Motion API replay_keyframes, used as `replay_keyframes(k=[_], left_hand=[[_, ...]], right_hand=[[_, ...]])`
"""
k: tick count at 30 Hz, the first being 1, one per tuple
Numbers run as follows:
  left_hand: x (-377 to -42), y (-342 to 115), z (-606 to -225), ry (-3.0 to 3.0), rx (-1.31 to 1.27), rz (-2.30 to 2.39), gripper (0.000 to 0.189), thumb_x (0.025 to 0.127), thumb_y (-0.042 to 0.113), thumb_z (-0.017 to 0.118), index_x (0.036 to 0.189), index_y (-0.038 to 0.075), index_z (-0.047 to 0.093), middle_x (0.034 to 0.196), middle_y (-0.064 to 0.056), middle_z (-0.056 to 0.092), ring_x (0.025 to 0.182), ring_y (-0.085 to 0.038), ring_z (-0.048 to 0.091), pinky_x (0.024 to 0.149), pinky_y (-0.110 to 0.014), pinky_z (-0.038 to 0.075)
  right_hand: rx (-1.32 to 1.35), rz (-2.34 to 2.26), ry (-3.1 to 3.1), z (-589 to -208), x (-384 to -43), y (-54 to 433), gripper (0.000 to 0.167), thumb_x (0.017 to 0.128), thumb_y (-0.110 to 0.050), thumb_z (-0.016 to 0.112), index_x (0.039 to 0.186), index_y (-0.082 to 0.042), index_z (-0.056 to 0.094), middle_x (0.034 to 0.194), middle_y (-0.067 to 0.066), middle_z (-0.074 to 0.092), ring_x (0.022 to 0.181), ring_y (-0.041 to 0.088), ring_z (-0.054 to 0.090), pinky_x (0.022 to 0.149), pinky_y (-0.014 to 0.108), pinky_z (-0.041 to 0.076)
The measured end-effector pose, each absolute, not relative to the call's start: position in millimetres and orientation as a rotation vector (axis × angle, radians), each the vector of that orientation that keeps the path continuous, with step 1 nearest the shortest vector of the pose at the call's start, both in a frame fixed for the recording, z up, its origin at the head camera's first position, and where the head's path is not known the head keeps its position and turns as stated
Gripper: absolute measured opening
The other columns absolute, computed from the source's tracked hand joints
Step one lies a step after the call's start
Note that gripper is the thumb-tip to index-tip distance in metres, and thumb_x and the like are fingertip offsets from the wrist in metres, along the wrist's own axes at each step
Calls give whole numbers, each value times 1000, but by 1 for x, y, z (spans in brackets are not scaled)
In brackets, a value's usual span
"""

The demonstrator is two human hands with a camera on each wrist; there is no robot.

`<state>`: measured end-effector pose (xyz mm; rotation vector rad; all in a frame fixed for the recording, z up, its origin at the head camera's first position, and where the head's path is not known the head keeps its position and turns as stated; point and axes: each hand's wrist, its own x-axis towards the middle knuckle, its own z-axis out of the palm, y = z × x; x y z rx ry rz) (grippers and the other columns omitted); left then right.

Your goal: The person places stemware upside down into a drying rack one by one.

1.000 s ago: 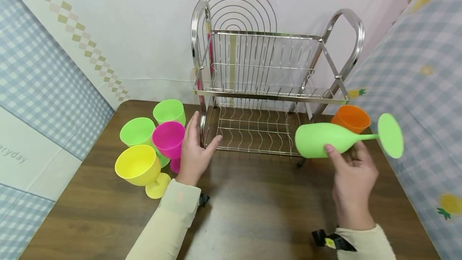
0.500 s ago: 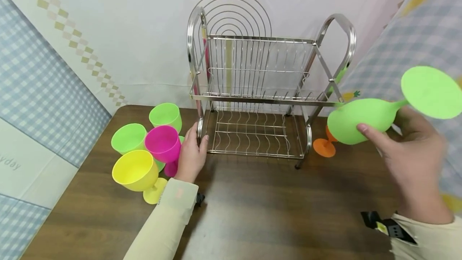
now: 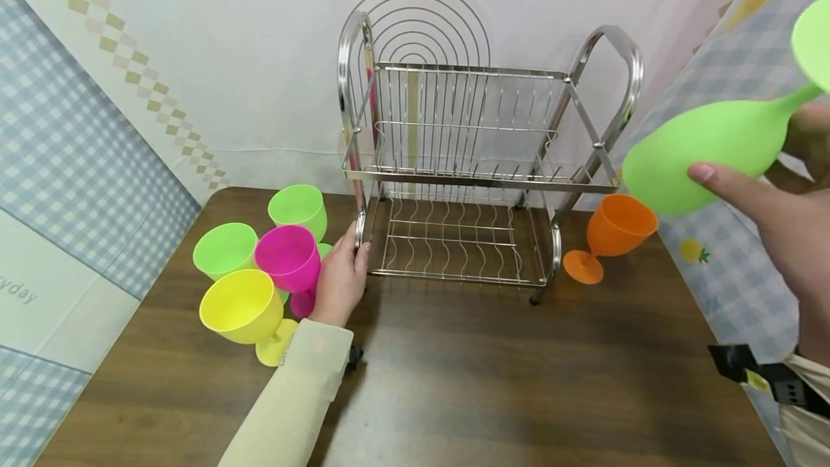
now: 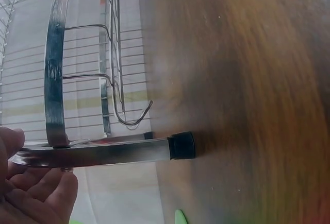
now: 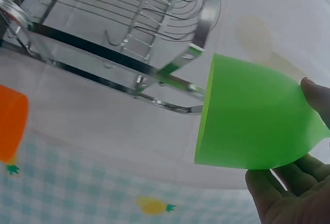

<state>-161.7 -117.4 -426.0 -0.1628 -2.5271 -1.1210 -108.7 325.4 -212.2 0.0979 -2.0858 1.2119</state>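
— Please, where is the held goblet [image 3: 710,150], the green one?
— It is in the air, to the right of the wire rack [image 3: 480,179]. It is tilted on its side, the mouth toward the rack and the foot pointing away.
— And the fingers of the right hand [image 3: 794,236]?
— They are grasping this goblet by its bowl, with the thumb on one side and the fingers on the other.
— Does its rim touch the rack?
— This I cannot tell. In the right wrist view the rim only overlaps the rack's end.
— What does the left hand [image 3: 340,279] do?
— It grips the rack's left post [image 4: 116,154], the thumb and the curled fingers being on opposite sides of the metal.
— Which things are around?
— An orange goblet [image 3: 619,225] stands upright on the wooden table [image 3: 506,373], just beside the rack's right end. Near the left hand stand a pink goblet [image 3: 288,258], a yellow goblet [image 3: 236,308], a rear green goblet [image 3: 300,211] and a nearer green goblet [image 3: 223,249]. The pink one is the closest to this hand
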Motion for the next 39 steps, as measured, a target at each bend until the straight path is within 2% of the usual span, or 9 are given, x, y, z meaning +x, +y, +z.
replay_keyframes(k=[3,6,10,14,20,27,33,39], left_hand=[[-163,-118,-427,-2531,-147,-1108,44,103,18,58,145,10,51,101,-16,69,78,-33,59,74,-48,52],[-164,-117,-427,-2539,-140,-1112,37,103,18,58,139,12,56,101,-13,73,72,-30,58,67,-45,51],[-165,-115,-427,-2545,-142,-1125,33,103,17,58,135,12,59,111,-11,74,70,-28,59,63,-42,50],[-166,-113,-427,-2546,-140,-1130,31,103,16,59,133,12,60,104,-12,74,66,-28,57,60,-40,49],[-164,-113,-428,-2543,-112,-1138,25,103,17,58,128,13,61,97,-11,74,66,-28,57,60,-40,49],[-162,-113,-431,-2527,-103,-1137,30,102,17,60,132,13,61,108,-10,75,65,-28,57,59,-40,49],[-160,-112,-432,-2554,-138,-1142,34,103,18,57,137,13,56,118,-7,73,73,-29,63,63,-40,51],[-160,-115,-429,-2548,-144,-1119,39,103,19,57,142,12,53,119,-8,72,76,-31,66,66,-43,54]], right_hand=[[125,1212,-2096,-200,-113,315,69,75,10,81,137,-13,61,136,6,63,122,16,58,103,21,46],[114,1286,-2072,-181,-108,282,61,76,9,82,132,-9,65,131,7,66,119,19,60,99,20,49],[74,1479,-2060,-164,-105,248,56,76,5,84,128,-7,67,128,4,68,118,16,60,97,17,49],[-30,1536,-2142,-158,-116,232,61,76,-4,88,132,-12,66,127,0,67,117,12,60,98,15,47],[-20,1524,-2254,-157,-141,216,65,76,-14,90,135,-15,63,130,-1,66,117,11,59,104,18,45],[-23,1450,-2433,-167,-166,207,73,81,-28,86,145,-15,53,140,4,59,126,15,55,109,29,45],[-54,1274,-2608,-180,-176,207,80,85,-43,80,150,-11,46,146,9,54,133,21,52,110,37,45],[-16,1185,-2681,-183,-182,207,81,87,-43,78,151,-6,43,147,15,52,130,28,53,108,43,46]])
